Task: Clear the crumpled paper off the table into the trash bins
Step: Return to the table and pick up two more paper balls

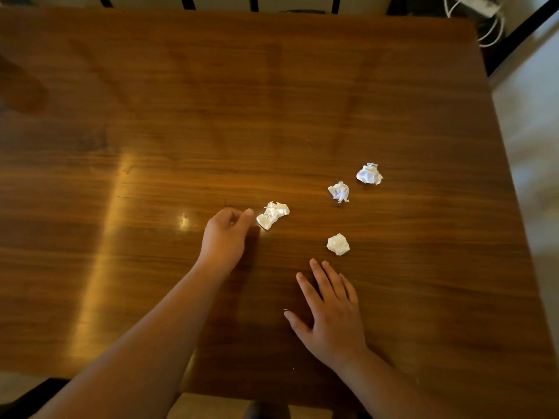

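Over the glossy brown wooden surface (151,116): left hand (225,237) reaching forward, fingers loosely curled, thumb tip just beside the elongated white crumpled paper wad (272,215), gripping nothing. Right hand (331,313) flat and open, fingers spread, short of the small round white paper ball (338,244). Two more white crumpled balls farther right, one (339,192) and another (369,174). No bins visible.

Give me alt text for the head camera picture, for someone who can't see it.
Two bare hands reach over a wooden table toward four crumpled paper balls. The left hand, loosely curled, is just beside the nearest ball; the right hand lies open and flat below another ball. Two more sit farther right.
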A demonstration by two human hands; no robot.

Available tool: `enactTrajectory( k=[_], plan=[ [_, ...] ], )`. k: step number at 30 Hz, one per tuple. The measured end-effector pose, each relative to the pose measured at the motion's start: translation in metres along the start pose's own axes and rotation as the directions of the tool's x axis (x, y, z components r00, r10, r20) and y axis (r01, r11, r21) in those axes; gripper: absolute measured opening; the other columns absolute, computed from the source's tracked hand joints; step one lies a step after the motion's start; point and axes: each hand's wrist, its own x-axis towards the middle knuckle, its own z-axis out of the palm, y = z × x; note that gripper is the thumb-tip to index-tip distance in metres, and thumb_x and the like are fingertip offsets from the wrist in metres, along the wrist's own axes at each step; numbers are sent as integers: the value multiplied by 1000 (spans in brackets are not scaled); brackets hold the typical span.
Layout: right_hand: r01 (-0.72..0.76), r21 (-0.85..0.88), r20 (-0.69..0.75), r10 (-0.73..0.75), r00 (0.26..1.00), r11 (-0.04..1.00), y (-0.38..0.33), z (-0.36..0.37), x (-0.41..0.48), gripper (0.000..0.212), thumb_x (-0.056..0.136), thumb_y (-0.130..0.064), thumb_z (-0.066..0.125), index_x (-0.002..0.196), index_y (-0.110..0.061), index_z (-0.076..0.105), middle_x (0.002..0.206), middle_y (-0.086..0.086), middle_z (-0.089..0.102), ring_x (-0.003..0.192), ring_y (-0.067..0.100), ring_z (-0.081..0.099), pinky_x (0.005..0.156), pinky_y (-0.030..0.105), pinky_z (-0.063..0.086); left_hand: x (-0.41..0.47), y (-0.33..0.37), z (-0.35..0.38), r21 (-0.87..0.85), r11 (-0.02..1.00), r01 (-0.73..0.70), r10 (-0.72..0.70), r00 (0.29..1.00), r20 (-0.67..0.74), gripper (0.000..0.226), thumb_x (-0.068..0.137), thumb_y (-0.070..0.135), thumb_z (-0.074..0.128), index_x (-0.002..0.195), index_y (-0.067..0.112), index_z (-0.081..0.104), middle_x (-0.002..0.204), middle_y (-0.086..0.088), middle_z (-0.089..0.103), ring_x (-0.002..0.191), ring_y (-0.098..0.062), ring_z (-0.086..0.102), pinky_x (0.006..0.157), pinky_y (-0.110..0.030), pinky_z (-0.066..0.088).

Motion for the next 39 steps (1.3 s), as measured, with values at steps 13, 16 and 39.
enactTrajectory(
  k=[13, 16, 39],
  plan=[
    [27, 33, -45, -25, 999, 999, 2, 3, -2, 62, 90, -65, 39, 141, -30, 42, 157, 2, 31, 149, 20, 18, 118, 42, 16, 22, 17, 55, 850, 390, -354, 505, 854, 124, 34, 92, 54, 46, 101, 21, 43, 77, -1, 65, 57, -15, 48, 44, -26, 31],
    [34, 32, -60, -32, 998, 999, 2, 3, -2, 62, 90, -65, 40, 141, -29, 42, 157, 3, 32, 149, 20, 18, 118, 42, 16, 23, 10, 55, 852, 359, -382, 532, 833, 150, 26, 96, 43, 44, 93, 18, 50, 70, 1, 56, 55, -15, 44, 43, -25, 23],
    [-137, 190, -114, 161, 980, 972, 43, -75, 42, 55, 84, -41, 66, 133, -27, 47, 131, -3, 48, 115, 13, 51, 79, 20, 46, -65, -13, 16, -539, 737, 408, -156, 878, 452, 18, 82, 32, 64, 91, 18, 61, 65, 3, 51, 44, -6, 39, 36, -18, 33]
  ],
)
